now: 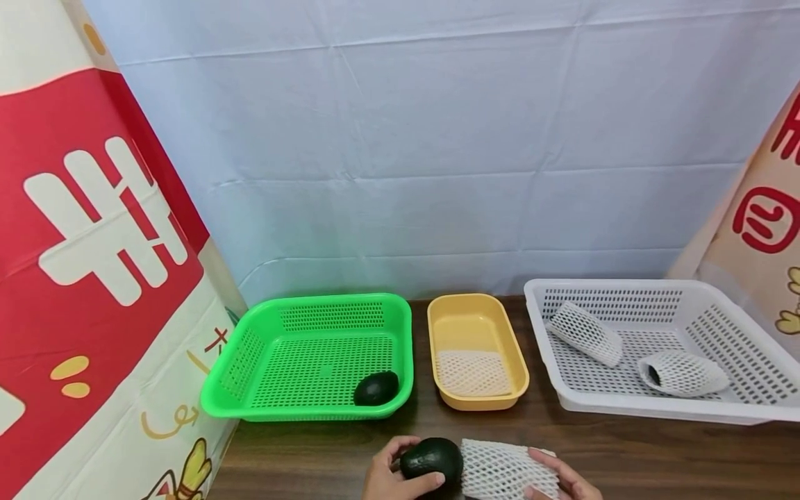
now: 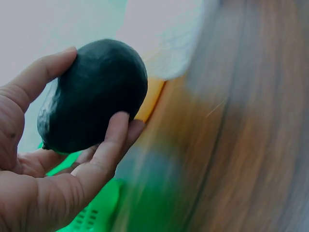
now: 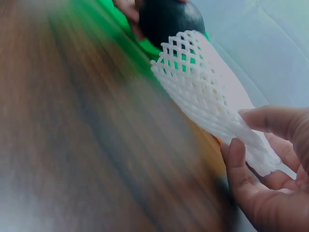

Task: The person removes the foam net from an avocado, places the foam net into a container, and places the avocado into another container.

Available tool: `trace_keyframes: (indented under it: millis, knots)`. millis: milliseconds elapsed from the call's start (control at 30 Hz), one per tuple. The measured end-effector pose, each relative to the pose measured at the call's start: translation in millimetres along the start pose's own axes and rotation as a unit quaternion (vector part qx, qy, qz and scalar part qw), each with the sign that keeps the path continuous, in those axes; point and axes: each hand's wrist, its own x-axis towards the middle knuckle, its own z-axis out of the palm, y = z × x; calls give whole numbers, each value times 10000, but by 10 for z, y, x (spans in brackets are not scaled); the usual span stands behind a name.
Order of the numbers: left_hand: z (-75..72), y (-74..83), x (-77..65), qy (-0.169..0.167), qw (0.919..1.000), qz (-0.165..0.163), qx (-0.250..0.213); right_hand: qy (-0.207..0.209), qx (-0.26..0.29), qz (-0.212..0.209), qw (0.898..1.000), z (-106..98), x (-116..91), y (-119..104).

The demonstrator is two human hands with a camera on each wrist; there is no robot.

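Observation:
A dark green avocado is gripped between the thumb and fingers of my left hand, above the front of the table. Beside it, my right hand pinches the far end of a white foam net sleeve. In the right wrist view the sleeve's mesh mouth faces the avocado and stands partly open, right up against or just short of it; I cannot tell whether they touch. The sleeve's rear end lies between the thumb and fingers of the right hand.
A green basket at left holds another avocado. In the yellow tray at centre lies a flat foam net. The white basket at right contains two netted pieces, one showing something dark inside. Cloth hangs behind.

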Motion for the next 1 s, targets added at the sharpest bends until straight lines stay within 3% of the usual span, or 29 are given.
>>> trace_keyframes:
  millis: [300,533,667,833,900,1000]
  knots:
    - [-270,92,-131,-410,9977,118,-528,78,-318,-74,9994,-96,-27,-31]
    - [-406,205,-254,-513,9958,190,-729,142,254,57,9996,-87,-75,-146]
    - [-478,296,-328,-500,9939,447,-873,-115,408,-513,9978,-53,-137,-275]
    - [-588,407,-372,-429,9905,866,-975,-569,595,-1272,9885,2,-223,-521]
    - [-627,440,-366,-302,9907,1037,-832,-738,776,-1556,9820,10,-218,-588]
    - [-673,494,-349,-76,9914,1137,-642,-1183,1227,-2064,9635,17,-170,-635]
